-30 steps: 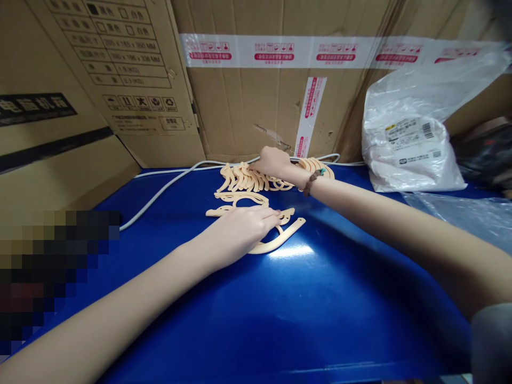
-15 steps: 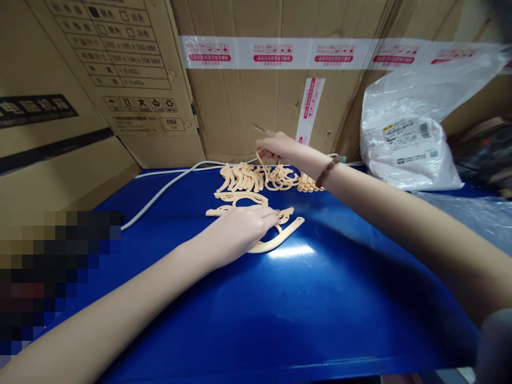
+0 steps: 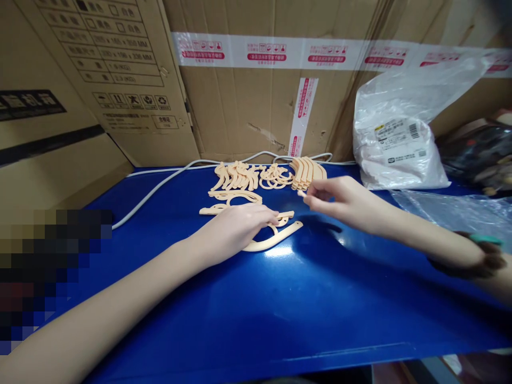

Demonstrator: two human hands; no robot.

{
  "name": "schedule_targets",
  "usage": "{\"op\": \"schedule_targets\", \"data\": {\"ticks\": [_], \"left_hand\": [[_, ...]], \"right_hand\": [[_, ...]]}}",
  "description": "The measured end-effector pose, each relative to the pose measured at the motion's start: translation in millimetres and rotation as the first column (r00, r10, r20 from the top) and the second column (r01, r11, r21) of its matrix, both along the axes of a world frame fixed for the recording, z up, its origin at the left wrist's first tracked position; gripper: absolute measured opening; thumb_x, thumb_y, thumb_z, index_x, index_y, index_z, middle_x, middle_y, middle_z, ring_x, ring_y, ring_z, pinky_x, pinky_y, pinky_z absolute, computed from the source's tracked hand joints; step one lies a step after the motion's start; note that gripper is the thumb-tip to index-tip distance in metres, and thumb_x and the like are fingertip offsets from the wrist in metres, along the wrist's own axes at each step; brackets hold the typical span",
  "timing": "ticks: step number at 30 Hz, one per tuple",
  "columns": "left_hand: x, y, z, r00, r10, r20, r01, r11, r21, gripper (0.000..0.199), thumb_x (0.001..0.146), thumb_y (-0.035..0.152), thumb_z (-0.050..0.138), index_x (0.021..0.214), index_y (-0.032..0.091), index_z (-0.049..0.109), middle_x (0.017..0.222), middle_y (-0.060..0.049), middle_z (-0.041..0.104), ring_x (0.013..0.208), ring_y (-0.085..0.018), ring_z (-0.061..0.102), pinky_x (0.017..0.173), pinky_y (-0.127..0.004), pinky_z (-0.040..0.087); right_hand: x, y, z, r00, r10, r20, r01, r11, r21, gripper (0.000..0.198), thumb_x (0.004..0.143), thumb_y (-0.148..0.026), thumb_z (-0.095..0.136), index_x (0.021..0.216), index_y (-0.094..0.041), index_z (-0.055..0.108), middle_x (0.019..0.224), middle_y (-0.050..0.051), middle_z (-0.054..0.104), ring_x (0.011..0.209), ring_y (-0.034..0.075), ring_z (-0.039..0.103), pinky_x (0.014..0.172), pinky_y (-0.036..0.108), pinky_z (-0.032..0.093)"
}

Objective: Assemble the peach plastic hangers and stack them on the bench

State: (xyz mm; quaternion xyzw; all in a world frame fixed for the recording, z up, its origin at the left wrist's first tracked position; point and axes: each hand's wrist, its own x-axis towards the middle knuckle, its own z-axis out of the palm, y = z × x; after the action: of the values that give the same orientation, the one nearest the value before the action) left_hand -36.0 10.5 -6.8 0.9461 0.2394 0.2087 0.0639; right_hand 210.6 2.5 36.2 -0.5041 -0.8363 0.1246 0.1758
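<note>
Back from the table's far edge (image 3: 180, 184), my right hand (image 3: 344, 201) pinches a small piece (image 3: 301, 193); left hand (image 3: 236, 224), grip unseen, covers curved parts (image 3: 280, 239).

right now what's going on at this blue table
A person is handling cream plastic-looking parts with two bare hands. The left hand is over some curved parts on the table, hiding whether it grips one. The right hand pinches a small piece, with only its end showing. Behind them lie a loose pile, some hooks and a neat stack. A white bag stands at the right.
</note>
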Motion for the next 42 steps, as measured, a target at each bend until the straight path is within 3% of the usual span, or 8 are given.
{"op": "schedule_targets", "data": {"ticks": [4, 7, 16, 20, 26, 32, 36, 42], "left_hand": [[1, 1, -1.5, 0.999, -0.013, 0.030, 0.013, 1.000, -0.025, 0.024, 0.094, 0.012, 0.047, 0.106, 0.018, 0.067, 0.116, -0.006, 0.070, 0.106, -0.019, 0.065, 0.091, -0.031, 0.051], [1, 2, -2.3, 0.999, -0.015, 0.040, 0.017, 0.999, -0.040, 0.024, 0.094, 0.011, 0.047, 0.106, 0.019, 0.067, 0.117, -0.005, 0.069, 0.107, -0.018, 0.065, 0.093, -0.031, 0.050], [5, 0, -2.7, 0.993, 0.094, 0.065, -0.093, 0.995, -0.028, 0.026, 0.094, 0.010, 0.045, 0.106, 0.015, 0.068, 0.111, -0.007, 0.071, 0.104, -0.019, 0.066, 0.089, -0.033, 0.052], [7, -3, -4.2, 0.981, 0.173, 0.091, -0.171, 0.985, -0.028, 0.025, 0.094, 0.014, 0.046, 0.104, 0.015, 0.069, 0.107, -0.007, 0.072, 0.101, -0.020, 0.067, 0.088, -0.034, 0.053], [8, -4, -3.5, 0.983, 0.160, 0.094, -0.159, 0.987, -0.019, 0.023, 0.094, 0.015, 0.047, 0.102, 0.014, 0.069, 0.103, -0.008, 0.072, 0.096, -0.020, 0.067, 0.084, -0.032, 0.054], [13, -17, 5.2, 0.989, 0.150, 0.007, -0.150, 0.988, -0.028, 0.028, 0.098, 0.027, 0.044, 0.116, 0.016, 0.062, 0.121, -0.009, 0.065, 0.112, -0.021, 0.059, 0.095, -0.036, 0.048], [20, -28, 7.4, 0.996, 0.075, -0.054, -0.078, 0.995, -0.057, 0.035, 0.096, 0.037, 0.047, 0.123, 0.017, 0.056, 0.132, -0.011, 0.057, 0.125, -0.023, 0.051, 0.103, -0.039, 0.043], [26, -30, 0.5, 0.997, 0.012, -0.074, -0.018, 0.997, -0.076, 0.040, 0.094, 0.044, 0.049, 0.126, 0.020, 0.052, 0.142, -0.012, 0.048, 0.140, -0.027, 0.033, 0.113, -0.047, 0.031]], "right_hand": [[9, -18, -16, 0.949, 0.028, 0.313, -0.075, 0.987, 0.140, 0.025, 0.089, -0.033, 0.043, 0.076, -0.017, 0.057, 0.072, 0.004, 0.062, 0.063, 0.016, 0.055, 0.058, 0.028, 0.033], [9, -19, -24, 0.913, 0.064, 0.404, -0.146, 0.974, 0.174, 0.021, 0.090, -0.029, 0.043, 0.078, -0.017, 0.055, 0.079, 0.005, 0.062, 0.064, 0.016, 0.056, 0.056, 0.027, 0.031], [16, -20, -30, 0.895, 0.242, 0.374, -0.325, 0.929, 0.178, 0.028, 0.095, -0.030, 0.039, 0.079, -0.016, 0.057, 0.080, 0.003, 0.054, 0.064, 0.012, 0.053, 0.058, 0.026, 0.035], [18, -23, -28, 0.896, 0.286, 0.339, -0.351, 0.924, 0.148, 0.029, 0.096, -0.031, 0.039, 0.077, -0.016, 0.056, 0.078, 0.002, 0.053, 0.064, 0.012, 0.052, 0.059, 0.026, 0.036], [21, -24, -25, 0.913, 0.297, 0.279, -0.341, 0.932, 0.122, 0.028, 0.096, -0.032, 0.039, 0.078, -0.017, 0.055, 0.079, 0.003, 0.054, 0.059, 0.011, 0.050, 0.058, 0.026, 0.036], [27, -20, -20, 0.952, 0.239, 0.191, -0.260, 0.961, 0.093, 0.029, 0.097, -0.032, 0.037, 0.081, -0.017, 0.057, 0.073, 0.004, 0.061, 0.060, 0.013, 0.055, 0.059, 0.026, 0.036], [26, -20, -18, 0.955, 0.238, 0.177, -0.257, 0.962, 0.089, 0.034, 0.099, -0.031, 0.030, 0.088, -0.017, 0.059, 0.082, 0.007, 0.067, 0.069, 0.016, 0.062, 0.064, 0.027, 0.039], [23, -20, -21, 0.958, 0.191, 0.215, -0.220, 0.968, 0.120, 0.036, 0.101, -0.034, 0.024, 0.084, -0.018, 0.052, 0.073, 0.005, 0.064, 0.057, 0.015, 0.058, 0.057, 0.026, 0.037]]}}
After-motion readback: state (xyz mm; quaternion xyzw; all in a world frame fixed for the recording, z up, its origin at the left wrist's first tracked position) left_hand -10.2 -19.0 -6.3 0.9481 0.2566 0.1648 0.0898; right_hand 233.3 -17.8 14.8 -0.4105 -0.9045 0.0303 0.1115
